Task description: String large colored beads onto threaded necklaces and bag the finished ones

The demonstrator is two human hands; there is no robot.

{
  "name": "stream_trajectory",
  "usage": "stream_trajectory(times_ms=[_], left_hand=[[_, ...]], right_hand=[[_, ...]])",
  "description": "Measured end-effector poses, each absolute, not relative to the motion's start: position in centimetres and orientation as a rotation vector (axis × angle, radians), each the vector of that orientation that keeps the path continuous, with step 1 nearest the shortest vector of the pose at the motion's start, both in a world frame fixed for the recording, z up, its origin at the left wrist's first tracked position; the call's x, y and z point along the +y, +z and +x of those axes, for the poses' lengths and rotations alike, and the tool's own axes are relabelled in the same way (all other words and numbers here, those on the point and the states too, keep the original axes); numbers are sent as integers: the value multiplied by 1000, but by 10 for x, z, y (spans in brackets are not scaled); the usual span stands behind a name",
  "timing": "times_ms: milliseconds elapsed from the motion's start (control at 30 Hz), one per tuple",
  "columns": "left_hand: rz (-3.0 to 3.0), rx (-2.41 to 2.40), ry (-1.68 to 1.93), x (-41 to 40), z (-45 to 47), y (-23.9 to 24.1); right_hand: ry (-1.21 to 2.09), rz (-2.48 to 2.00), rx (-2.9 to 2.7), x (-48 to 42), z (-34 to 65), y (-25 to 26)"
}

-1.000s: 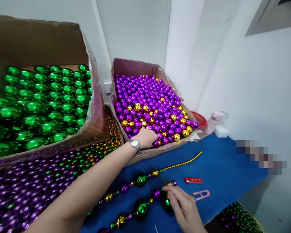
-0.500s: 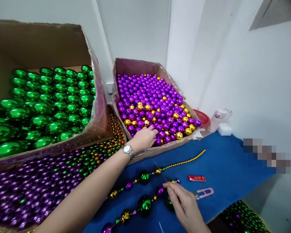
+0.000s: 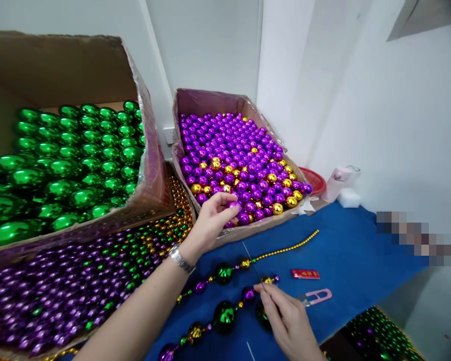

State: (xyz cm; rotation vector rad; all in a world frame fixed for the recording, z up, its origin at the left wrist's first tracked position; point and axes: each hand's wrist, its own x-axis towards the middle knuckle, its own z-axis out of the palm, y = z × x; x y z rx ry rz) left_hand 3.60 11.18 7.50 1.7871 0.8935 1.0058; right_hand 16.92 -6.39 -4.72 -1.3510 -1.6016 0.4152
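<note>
A shiny purple bead is pinched between the thumb and fingers of my left hand, just over the near edge of the box of purple and gold beads. My right hand grips a long thin needle, its tip pointing up and away over the blue cloth. Under and beside that hand lies a strand of large beads with a green bead. Behind it runs a second strand with another green bead, ending in small gold beads.
A cardboard box of big green beads stands at the left. In front of it lie many small purple beads. Pink thread snips and a red packet rest on the cloth. A red basket sits behind.
My left hand has drawn back slightly from the bead pile and turned, and a purple bead now shows in its fingers. My right hand stays nearly in place with the needle.
</note>
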Motion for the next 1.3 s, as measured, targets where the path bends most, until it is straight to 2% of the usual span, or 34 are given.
stream_trajectory(times_ms=[133, 333, 1300], left_hand=[[975, 656, 1013, 74, 19, 63], [641, 657, 1031, 49, 9, 46], [637, 733, 1046, 41, -10, 33]], right_hand=[[466, -1310, -1636, -64, 165, -46], [463, -1333, -1680, -66, 163, -43], [392, -1357, -1819, -66, 164, -53]])
